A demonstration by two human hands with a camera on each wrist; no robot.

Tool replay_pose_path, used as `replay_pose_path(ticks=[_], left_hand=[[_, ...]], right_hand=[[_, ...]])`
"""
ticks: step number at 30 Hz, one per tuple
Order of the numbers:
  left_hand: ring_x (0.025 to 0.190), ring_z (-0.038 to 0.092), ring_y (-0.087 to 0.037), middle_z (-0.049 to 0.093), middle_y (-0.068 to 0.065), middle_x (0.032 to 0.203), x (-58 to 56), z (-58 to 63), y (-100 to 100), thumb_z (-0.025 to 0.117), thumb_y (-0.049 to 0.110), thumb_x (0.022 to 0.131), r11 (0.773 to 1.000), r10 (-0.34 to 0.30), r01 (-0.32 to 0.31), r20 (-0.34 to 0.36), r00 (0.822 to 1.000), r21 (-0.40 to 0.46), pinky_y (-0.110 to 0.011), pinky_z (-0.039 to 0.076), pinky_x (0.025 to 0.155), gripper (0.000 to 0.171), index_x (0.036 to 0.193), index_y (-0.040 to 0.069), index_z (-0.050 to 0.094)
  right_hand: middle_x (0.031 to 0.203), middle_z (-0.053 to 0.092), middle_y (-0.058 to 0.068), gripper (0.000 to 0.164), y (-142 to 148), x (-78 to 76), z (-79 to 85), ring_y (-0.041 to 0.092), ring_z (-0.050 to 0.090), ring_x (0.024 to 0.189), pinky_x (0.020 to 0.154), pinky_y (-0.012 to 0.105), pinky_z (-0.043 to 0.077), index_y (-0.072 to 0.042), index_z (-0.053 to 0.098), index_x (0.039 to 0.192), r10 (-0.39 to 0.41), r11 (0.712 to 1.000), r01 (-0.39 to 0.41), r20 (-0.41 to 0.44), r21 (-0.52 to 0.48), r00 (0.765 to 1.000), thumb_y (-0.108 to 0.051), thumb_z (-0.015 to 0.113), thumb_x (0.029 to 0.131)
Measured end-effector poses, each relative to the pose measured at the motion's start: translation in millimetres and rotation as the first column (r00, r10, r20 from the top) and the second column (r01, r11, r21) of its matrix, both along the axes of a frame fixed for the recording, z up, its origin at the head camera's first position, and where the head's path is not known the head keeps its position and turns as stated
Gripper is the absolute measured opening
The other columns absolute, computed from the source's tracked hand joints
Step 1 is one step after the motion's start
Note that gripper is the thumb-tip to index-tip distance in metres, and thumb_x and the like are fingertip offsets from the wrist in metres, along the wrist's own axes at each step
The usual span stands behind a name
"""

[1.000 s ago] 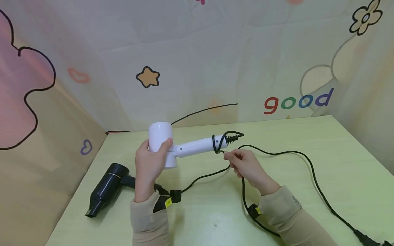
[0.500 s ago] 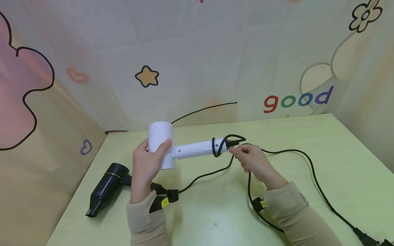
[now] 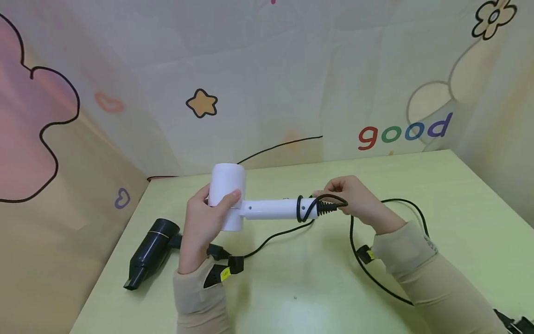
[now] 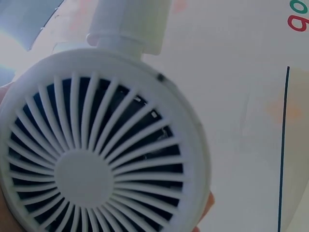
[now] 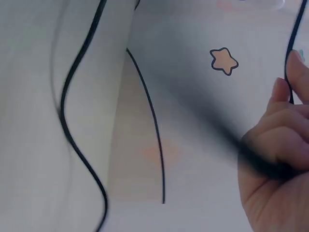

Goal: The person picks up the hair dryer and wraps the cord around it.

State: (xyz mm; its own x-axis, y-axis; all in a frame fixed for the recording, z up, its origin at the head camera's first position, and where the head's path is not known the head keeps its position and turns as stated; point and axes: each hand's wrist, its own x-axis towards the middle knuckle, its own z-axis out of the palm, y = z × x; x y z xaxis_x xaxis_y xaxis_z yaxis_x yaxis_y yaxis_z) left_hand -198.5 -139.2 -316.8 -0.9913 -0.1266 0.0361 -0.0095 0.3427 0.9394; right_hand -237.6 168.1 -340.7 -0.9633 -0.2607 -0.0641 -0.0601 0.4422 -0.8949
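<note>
Held level above the table is a white hair dryer (image 3: 271,209), its barrel in the grip of my left hand (image 3: 202,227), thumb across the front. The left wrist view shows its round slatted grille (image 4: 84,179) close up. A black cord (image 3: 333,196) loops around the end of the handle. My right hand (image 3: 354,197), behind that end, pinches the cord between thumb and finger, which the right wrist view also shows (image 5: 289,72). On the table to the left lies a black hair dryer (image 3: 146,260), its handle partly hidden behind my left wrist.
Black cord (image 3: 288,231) runs across the pale green table (image 3: 300,278), and another stretch (image 3: 375,280) hangs below my right hand toward the sleeve. A black plug (image 3: 506,320) lies at the lower right edge. A printed cloth backdrop (image 3: 267,93) stands behind the table.
My right hand has moved right and up with the cord, from below the handle's end to behind it. The white hair dryer has tipped to level and shifted slightly right with my left hand.
</note>
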Motion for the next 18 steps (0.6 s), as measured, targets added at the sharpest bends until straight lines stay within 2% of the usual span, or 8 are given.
replay_pose_path(ticks=[2,3,8,13,18], left_hand=[[0.09,0.064,-0.03,0.062,-0.011,0.11,-0.5,-0.1,-1,0.072,0.051,0.076,1.0,-0.001,0.001,-0.008,1.0,-0.014,-0.037,0.056,0.068,0.061,0.126,0.018,0.056],[0.09,0.064,-0.03,0.062,-0.011,0.11,-0.9,-0.8,-1,0.072,0.051,0.076,1.0,-0.002,0.002,-0.011,1.0,-0.021,-0.037,0.056,0.068,0.062,0.125,0.018,0.056],[0.09,0.064,-0.03,0.062,-0.012,0.111,-2.8,-9.0,-1,0.073,0.051,0.076,0.999,-0.005,0.004,-0.004,1.0,-0.032,-0.036,0.056,0.068,0.062,0.126,0.018,0.056],[0.088,0.064,-0.029,0.062,-0.012,0.11,-3.8,-15.8,1,0.073,0.052,0.075,0.999,-0.009,0.009,0.002,1.0,-0.035,-0.036,0.056,0.068,0.064,0.126,0.017,0.056],[0.086,0.065,-0.028,0.063,-0.011,0.108,-4.3,-14.8,5,0.074,0.053,0.074,0.999,-0.025,0.024,-0.018,1.0,-0.039,-0.036,0.056,0.066,0.063,0.124,0.02,0.057]], right_hand=[[0.068,0.051,-0.004,0.033,2,-4.6,9.6,0.006,0.038,0.058,0.049,0.024,0.028,-0.002,0.062,0.08,0.047,0.996,-0.045,-0.027,0.083,0.999,-0.034,0.069,0.085],[0.064,0.044,-0.003,0.036,4,-7.3,13.5,0.01,0.032,0.055,0.049,0.024,0.028,-0.003,0.062,0.08,0.072,0.992,-0.069,-0.027,0.109,0.997,-0.038,0.069,0.084],[0.055,0.033,-0.005,0.033,7,-23.5,26.0,0.01,0.026,0.047,0.047,0.025,0.024,-0.006,0.063,0.079,0.2,0.961,-0.197,0.005,0.196,0.98,-0.038,0.069,0.084],[0.057,0.037,-0.006,0.031,7,-34.9,40.3,0.009,0.028,0.048,0.049,0.025,0.027,-0.007,0.064,0.076,0.297,0.906,-0.292,0.03,0.306,0.954,-0.036,0.069,0.085],[0.057,0.036,-0.006,0.024,4,-43.1,60.7,0.009,0.025,0.046,0.045,0.022,0.023,-0.009,0.064,0.081,0.36,0.84,-0.379,0.124,0.387,0.925,-0.032,0.068,0.086]])
